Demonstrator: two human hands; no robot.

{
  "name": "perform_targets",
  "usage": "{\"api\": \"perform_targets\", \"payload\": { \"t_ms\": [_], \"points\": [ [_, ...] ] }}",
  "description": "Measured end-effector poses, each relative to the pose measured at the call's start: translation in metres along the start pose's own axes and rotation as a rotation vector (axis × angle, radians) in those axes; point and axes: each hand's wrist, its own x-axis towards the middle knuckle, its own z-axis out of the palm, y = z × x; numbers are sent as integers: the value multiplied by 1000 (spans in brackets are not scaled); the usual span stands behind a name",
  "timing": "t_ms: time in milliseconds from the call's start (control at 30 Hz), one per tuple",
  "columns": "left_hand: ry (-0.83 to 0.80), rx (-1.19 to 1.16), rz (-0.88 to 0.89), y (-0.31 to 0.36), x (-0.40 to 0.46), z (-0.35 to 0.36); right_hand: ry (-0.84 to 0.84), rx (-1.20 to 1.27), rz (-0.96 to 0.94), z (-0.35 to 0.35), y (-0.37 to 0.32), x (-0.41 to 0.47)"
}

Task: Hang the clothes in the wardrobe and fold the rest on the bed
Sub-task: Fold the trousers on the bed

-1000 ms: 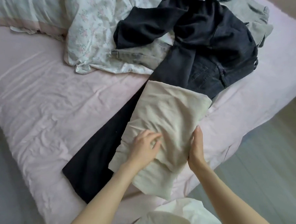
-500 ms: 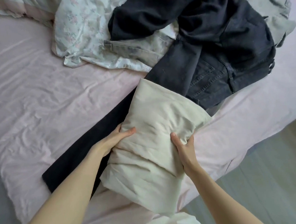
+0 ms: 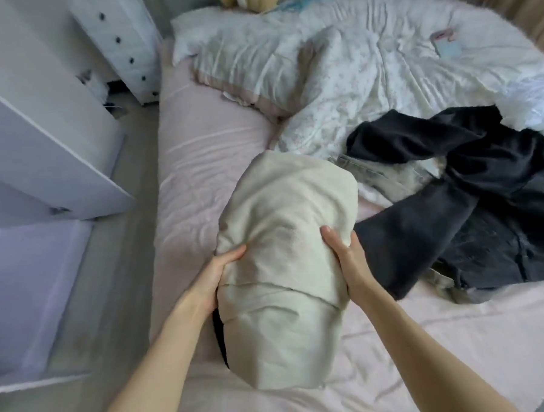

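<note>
Held folded cream garment [image 3: 285, 252] above pink bed [image 3: 198, 153], near centre. Left hand [image 3: 214, 278] gripped its left side, right hand [image 3: 346, 258] its right, thumbs on top. Dark jeans [image 3: 485, 219] heaped right; white wardrobe [image 3: 33, 130] far left.

Two forearms enter from the lower edge — both bare from elbow to wrist, with no sleeves in view. The left hand [image 3: 216, 273] and right hand [image 3: 346, 258] are ungloved — short, unpainted nails on the visible thumbs.
</note>
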Motion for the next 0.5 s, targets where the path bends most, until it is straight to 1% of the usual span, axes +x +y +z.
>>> {"api": "perform_targets", "payload": {
  "t_ms": [100, 133, 200, 333, 400, 500],
  "points": [
    [129, -143, 132, 20, -59, -73, -181, -16, -16, 80, -12, -25],
    [161, -183, 152, 23, -77, -97, -236, -31, -21, 105, -13, -34],
    [199, -265, 200, 28, -118, -149, -342, -83, -17, 160, -9, -58],
    [278, -377, 373, 34, -206, -253, -511, -202, 7, 278, 16, -119],
    [333, -380, 423, 41, -243, -292, -537, -232, 16, 328, 29, -146],
    [443, -342, 514, 49, -292, -337, -517, -284, -24, 391, 43, -179]
  ]
}}
